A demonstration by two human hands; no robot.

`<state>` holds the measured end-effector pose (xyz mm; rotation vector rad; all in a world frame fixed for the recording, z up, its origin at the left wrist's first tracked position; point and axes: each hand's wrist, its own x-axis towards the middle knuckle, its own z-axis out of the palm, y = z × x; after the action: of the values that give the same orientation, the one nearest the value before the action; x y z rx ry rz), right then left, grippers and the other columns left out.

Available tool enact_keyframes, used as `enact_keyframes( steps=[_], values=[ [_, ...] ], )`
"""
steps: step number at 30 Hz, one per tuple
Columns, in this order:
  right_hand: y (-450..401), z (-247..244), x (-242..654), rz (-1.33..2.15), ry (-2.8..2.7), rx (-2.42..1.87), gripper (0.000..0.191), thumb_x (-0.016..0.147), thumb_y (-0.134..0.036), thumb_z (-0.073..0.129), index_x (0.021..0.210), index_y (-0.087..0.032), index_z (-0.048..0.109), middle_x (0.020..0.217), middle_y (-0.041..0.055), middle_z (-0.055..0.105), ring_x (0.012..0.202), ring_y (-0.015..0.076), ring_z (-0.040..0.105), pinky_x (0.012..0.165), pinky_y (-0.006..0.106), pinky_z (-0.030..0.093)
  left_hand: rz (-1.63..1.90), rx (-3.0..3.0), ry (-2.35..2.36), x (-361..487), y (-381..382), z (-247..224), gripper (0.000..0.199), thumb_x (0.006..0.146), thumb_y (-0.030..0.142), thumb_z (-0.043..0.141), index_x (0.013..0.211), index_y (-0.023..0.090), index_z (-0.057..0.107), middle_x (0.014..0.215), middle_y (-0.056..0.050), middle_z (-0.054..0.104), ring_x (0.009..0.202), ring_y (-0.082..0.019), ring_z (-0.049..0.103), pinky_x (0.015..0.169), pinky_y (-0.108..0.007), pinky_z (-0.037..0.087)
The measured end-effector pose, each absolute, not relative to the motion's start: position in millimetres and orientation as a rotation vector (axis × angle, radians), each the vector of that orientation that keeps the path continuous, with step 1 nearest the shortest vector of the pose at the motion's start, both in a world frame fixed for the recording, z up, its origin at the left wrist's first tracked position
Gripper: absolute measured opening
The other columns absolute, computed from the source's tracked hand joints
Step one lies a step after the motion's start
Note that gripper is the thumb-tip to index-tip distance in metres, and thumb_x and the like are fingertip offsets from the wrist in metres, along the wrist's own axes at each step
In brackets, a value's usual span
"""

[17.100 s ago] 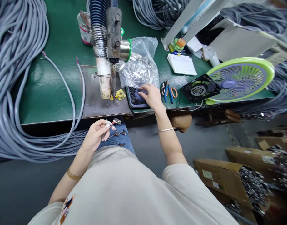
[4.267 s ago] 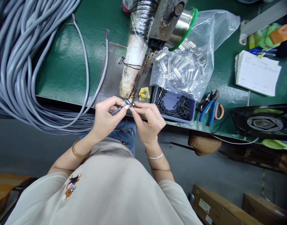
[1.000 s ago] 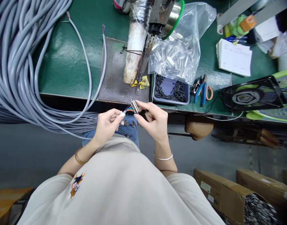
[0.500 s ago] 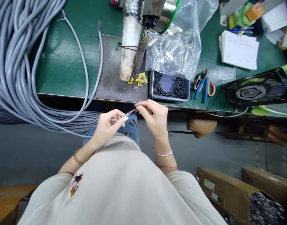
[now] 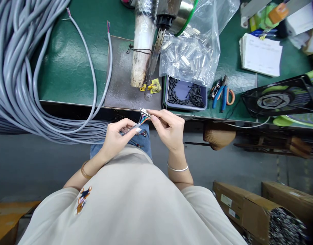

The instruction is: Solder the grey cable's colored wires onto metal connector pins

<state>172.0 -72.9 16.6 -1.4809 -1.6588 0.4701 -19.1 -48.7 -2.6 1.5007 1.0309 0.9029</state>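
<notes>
Between thumb and fingers, my left hand (image 5: 119, 135) pinches the end of a grey cable (image 5: 135, 128). Thin coloured wires (image 5: 144, 118) fan out of that end to a small multi-pin connector (image 5: 144, 112). My right hand (image 5: 169, 127) pinches the connector's right end, just past the table's front edge. Over my lap, more small wired connectors (image 5: 142, 133) show below the hands. Beyond the hands, a soldering iron (image 5: 155, 58) points its tip down beside a scorched white tube (image 5: 139, 64).
Coiled grey cables (image 5: 20, 64) fill the left of the green table (image 5: 69, 51). A tray (image 5: 204, 102) of black pieces, a bag of connectors (image 5: 188, 56), pliers (image 5: 224, 95) and a fan (image 5: 279, 98) stand to the right. Cardboard boxes (image 5: 255, 211) sit on the floor.
The connector has turned so its row of pins and the fanned wires now show. Both hands have stayed in nearly the same place, still pinching.
</notes>
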Motion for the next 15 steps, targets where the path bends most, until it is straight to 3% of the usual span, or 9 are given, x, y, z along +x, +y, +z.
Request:
enact_keyframes(
  steps=[7, 15],
  values=[
    [-77.0, 14.0, 174.9, 0.449, -1.677, -1.526, 0.028, 0.097, -0.027, 0.061, 0.122, -0.020, 0.073, 0.095, 0.0043, 0.077, 0.049, 0.0066, 0.042, 0.052, 0.024, 0.044, 1.002, 1.617, 1.018, -21.1, -50.7, -7.1, 0.009, 0.084, 0.021, 0.075, 0.079, 0.015, 0.071, 0.072, 0.000, 0.072, 0.063, -0.009, 0.062, 0.064, -0.018, 0.050],
    [-78.4, 20.5, 176.0, 0.326, -1.612, -1.512, 0.018, 0.097, -0.023, 0.062, 0.107, -0.021, 0.076, 0.087, 0.0026, 0.078, 0.053, 0.0080, 0.055, 0.050, 0.024, 0.040, 0.884, 1.717, 0.931, -24.2, -51.6, -13.2, 0.011, 0.087, 0.024, 0.074, 0.081, 0.015, 0.073, 0.076, -0.002, 0.075, 0.066, -0.012, 0.065, 0.066, -0.022, 0.049]
  ],
)
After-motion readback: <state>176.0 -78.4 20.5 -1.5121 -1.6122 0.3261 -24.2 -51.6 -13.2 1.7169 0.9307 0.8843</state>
